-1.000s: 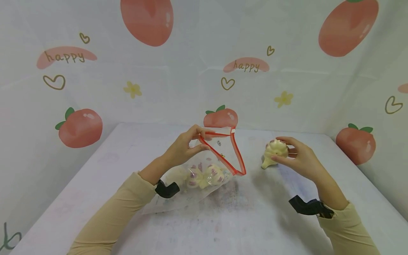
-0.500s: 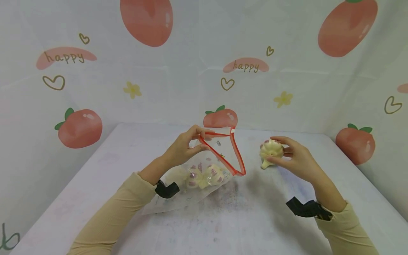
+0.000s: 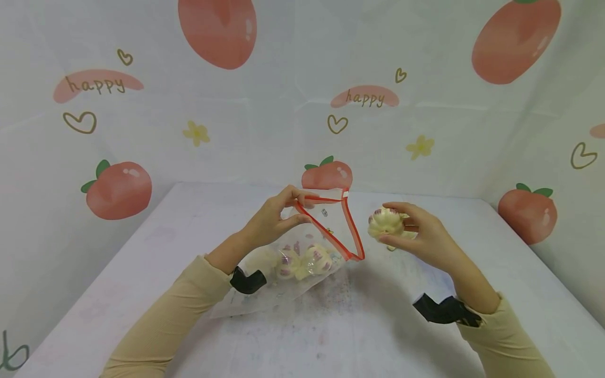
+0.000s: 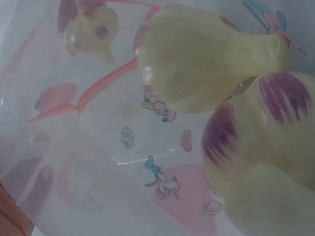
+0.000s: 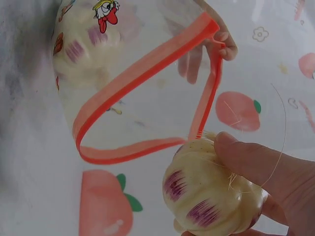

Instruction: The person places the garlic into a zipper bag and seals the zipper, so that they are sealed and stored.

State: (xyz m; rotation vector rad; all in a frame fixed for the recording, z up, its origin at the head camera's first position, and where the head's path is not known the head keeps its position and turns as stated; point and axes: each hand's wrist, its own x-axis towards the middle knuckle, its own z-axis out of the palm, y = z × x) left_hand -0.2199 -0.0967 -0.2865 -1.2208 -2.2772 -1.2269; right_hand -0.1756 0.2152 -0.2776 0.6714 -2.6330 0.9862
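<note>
My left hand pinches the red-trimmed rim of a clear plastic zip bag, keeping its mouth spread toward the right. Several garlic bulbs lie inside, cream with purple streaks; two large ones, such as this garlic bulb, fill the left wrist view. Right of the mouth, my right hand grips another garlic bulb between thumb and fingers, apart from the bag in the head view. A pale piece shows below that bulb; whether it belongs to it or to another cannot be told.
A white table with faint smudges carries the bag. Behind it hangs a white cloth backdrop printed with red fruit, hearts and flowers. Both wrists wear black straps.
My right hand has moved left with the garlic bulb, closer to the bag's mouth. The left hand and the bag have stayed in place.
</note>
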